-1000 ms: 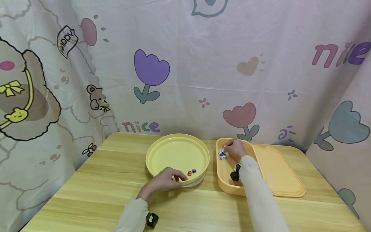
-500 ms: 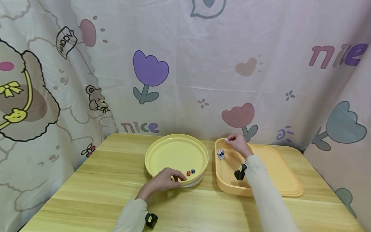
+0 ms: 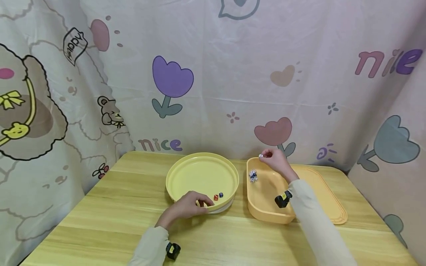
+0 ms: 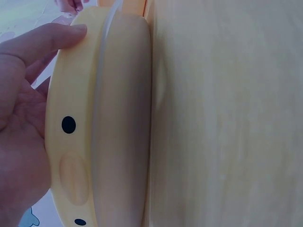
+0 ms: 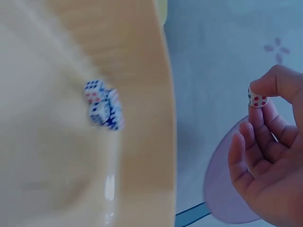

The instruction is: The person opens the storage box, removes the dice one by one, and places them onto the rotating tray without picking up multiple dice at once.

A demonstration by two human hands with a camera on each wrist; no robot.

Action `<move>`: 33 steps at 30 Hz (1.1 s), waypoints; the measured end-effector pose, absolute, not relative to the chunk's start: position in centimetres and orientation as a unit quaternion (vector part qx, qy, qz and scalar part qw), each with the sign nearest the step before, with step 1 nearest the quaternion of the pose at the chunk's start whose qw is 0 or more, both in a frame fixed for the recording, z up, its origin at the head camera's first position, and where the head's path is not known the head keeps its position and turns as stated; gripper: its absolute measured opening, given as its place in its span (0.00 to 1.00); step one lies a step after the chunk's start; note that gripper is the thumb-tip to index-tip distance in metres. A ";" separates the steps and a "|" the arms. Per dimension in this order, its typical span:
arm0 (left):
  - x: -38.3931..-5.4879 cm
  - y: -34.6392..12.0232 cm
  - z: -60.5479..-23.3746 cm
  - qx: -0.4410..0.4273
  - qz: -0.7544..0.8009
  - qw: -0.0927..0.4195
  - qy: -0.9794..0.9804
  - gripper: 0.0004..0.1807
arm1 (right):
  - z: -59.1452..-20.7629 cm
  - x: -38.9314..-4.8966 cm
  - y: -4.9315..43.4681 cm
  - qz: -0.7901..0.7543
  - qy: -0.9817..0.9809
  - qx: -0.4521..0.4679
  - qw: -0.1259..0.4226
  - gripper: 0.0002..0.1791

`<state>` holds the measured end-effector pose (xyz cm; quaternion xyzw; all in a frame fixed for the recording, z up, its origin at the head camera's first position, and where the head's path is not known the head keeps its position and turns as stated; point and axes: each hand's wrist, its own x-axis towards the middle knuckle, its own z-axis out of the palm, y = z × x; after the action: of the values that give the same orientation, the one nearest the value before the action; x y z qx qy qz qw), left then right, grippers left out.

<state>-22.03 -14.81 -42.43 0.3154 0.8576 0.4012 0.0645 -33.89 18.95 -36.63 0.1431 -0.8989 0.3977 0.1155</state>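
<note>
My right hand (image 3: 277, 162) pinches a white die (image 5: 258, 98) with red dots between thumb and fingertips, above the far rim of the orange box (image 3: 271, 218). Inside that box, near its left wall, lies a small heap of white and blue dice (image 5: 102, 106). My left hand (image 3: 189, 205) grips the near rim of the round yellow tray (image 3: 199, 173), its thumb (image 4: 73, 35) on the outer wall and its fingers over the inside. On the tray floor, beside those fingers, sit a red die (image 3: 216, 197) and a blue die (image 3: 221, 195).
A flat orange lid (image 3: 327, 199) lies on the wooden table (image 3: 110, 207) to the right of the box. A printed curtain (image 3: 213, 74) hangs close behind the table's far edge. The tray and box stand side by side with a narrow gap.
My right hand has risen from beside the heap of dice, lifting the white die up to the box's far rim. The left hand has stayed on the tray's rim.
</note>
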 end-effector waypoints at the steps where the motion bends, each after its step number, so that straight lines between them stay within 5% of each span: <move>1: -22.0 -14.8 -42.5 0.316 0.401 0.064 0.857 0.09 | -36.4 -33.6 18.9 0.399 -0.898 0.147 0.114 0.08; 18: -21.9 -14.8 -42.6 0.317 0.406 0.061 0.855 0.09 | -35.8 -28.5 16.9 0.526 -0.833 0.142 0.096 0.09; 33: -22.2 -14.7 -42.6 0.313 0.398 0.066 0.859 0.09 | -37.8 -28.7 15.2 0.544 -0.824 0.133 0.086 0.07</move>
<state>-22.24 -14.65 -42.61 0.3134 0.8595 0.3983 0.0662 -28.74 15.24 -37.83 0.1328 -0.8242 0.5437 0.0859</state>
